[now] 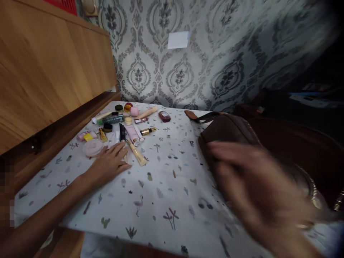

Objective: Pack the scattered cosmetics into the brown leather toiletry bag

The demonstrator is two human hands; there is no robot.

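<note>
My left hand (114, 157) lies flat with its fingers spread at the near edge of a group of cosmetics. Its fingertips touch or cover some small tubes. Just beside it are a round pink compact (92, 147) and a beige tube (137, 153). A pink tube (131, 133), a black tube (122, 132) and a gold and black lipstick (148, 131) lie beyond the fingers. My right hand (258, 186), smeared by motion, is in front of a dark brown bag (228, 132) with a gold zipper; whether it touches the bag or holds anything is unclear.
A white printed cloth (161, 193) covers the table. A wooden cabinet (59, 68) rises at the left, and a patterned papered wall (177, 75) stands behind. Farther back on the cloth lie a dark red bottle (164, 116) and a green bottle (113, 119).
</note>
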